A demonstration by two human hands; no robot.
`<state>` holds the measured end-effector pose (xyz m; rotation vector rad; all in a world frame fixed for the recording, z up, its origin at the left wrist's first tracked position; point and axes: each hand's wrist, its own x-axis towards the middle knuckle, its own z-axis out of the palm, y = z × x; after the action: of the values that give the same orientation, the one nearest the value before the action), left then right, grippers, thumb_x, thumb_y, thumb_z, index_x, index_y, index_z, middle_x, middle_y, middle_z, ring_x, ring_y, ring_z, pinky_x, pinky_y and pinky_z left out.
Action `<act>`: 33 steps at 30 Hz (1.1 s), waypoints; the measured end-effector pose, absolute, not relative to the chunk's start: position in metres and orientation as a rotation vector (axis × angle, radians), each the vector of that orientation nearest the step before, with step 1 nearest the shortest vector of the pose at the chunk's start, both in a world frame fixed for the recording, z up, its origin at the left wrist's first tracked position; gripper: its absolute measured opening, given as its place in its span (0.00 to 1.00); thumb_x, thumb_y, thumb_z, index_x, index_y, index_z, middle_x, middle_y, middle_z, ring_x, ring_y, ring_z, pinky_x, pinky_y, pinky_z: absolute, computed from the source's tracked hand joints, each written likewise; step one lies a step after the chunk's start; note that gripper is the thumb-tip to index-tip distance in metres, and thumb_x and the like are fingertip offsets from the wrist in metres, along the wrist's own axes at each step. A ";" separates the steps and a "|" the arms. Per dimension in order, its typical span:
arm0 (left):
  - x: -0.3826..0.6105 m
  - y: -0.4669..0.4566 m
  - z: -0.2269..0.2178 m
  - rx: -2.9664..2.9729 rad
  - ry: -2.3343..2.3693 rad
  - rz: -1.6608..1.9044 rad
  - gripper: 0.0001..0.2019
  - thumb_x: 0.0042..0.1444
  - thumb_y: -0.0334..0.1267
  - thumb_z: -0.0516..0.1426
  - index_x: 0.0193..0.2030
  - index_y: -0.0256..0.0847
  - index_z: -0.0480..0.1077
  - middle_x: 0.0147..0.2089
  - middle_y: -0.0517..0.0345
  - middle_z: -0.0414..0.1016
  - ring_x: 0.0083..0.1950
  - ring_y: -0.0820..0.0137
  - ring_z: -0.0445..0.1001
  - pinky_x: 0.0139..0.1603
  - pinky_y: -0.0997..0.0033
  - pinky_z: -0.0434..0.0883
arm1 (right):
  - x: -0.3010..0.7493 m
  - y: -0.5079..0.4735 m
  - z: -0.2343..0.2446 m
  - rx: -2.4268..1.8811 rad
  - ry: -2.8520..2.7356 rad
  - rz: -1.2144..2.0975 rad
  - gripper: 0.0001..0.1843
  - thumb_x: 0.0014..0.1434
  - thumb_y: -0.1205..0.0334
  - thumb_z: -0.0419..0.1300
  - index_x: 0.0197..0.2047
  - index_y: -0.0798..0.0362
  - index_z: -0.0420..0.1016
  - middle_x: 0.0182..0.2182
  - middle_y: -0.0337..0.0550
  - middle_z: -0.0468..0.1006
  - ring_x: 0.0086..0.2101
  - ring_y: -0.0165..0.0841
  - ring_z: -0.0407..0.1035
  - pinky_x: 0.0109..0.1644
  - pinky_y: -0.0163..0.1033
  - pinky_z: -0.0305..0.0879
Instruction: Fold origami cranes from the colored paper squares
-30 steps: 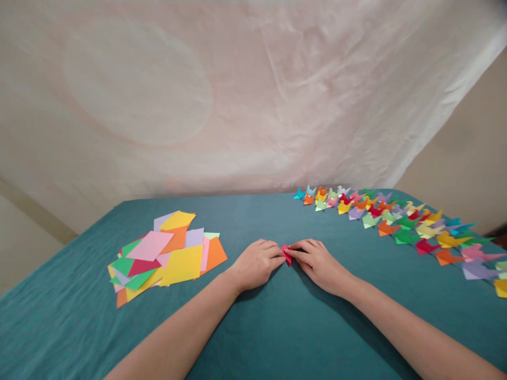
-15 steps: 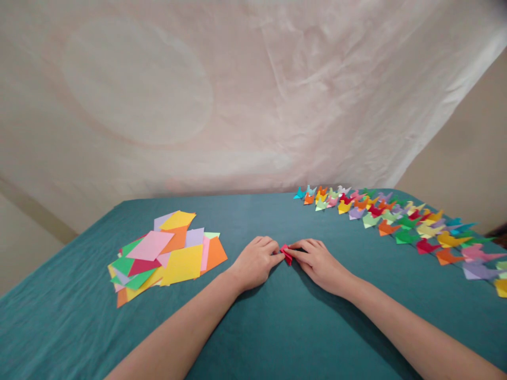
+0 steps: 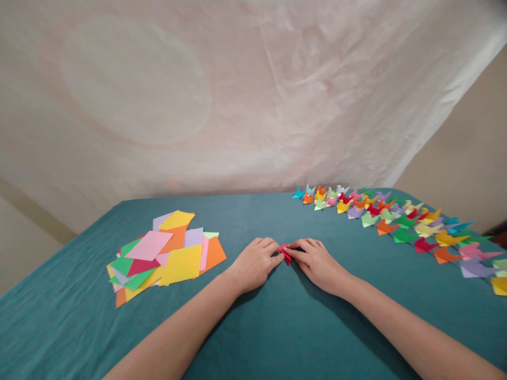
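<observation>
A small red folded paper [image 3: 285, 254] is between my two hands, low over the middle of the cloth-covered table. My left hand [image 3: 256, 264] pinches its left side with thumb and fingers. From the right, my right hand [image 3: 317, 264] grips the other side, thumb and forefinger closed on it. Fingertips cover parts of the paper, so its full shape is hidden.
Loose square sheets of coloured paper [image 3: 182, 265] lie in an overlapping pile at the left. Rows of folded paper birds [image 3: 425, 246] stand along the right side. A teal cloth [image 3: 253, 338] covers the table, and a pale fabric sheet [image 3: 237, 105] hangs behind it.
Both hands keep their grip on the red folded paper with hardly any movement. The whole view has shifted very slightly.
</observation>
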<state>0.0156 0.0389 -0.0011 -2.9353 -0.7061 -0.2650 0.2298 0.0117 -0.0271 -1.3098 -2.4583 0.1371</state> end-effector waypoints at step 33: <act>0.017 0.032 0.019 -3.030 -0.530 -0.135 0.14 0.56 0.30 0.53 0.48 0.44 0.69 0.45 0.52 0.70 0.49 0.65 0.64 0.50 0.65 0.59 | 0.229 0.011 -0.025 -1.325 -2.486 0.092 0.23 0.61 0.68 0.51 0.58 0.41 0.63 0.48 0.44 0.71 0.46 0.37 0.60 0.50 0.44 0.53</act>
<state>0.0173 0.0321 0.0186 -3.0298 -0.5299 -0.1353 0.2288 0.0107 -0.0254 -1.3255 -2.4861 0.0917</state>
